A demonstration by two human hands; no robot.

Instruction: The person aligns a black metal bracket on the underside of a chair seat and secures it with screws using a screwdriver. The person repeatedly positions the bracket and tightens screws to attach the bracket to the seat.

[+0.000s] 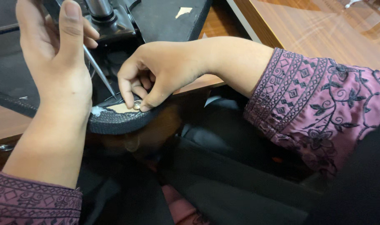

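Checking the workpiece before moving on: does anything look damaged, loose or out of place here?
One thing: a small whitish fluffy tuft sits at the edge of the black textured shoe sole, beside the left hand, which holds a thin metal pointed tool. It could be glue or fibre. The right hand pinches the sole; nothing else looks odd.

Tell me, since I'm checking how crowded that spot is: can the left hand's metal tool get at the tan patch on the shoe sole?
Probably yes. The left hand holds the thin metal tool with its tip just above the tan patch on the shoe sole. The right hand pinches beside the patch, not over it.
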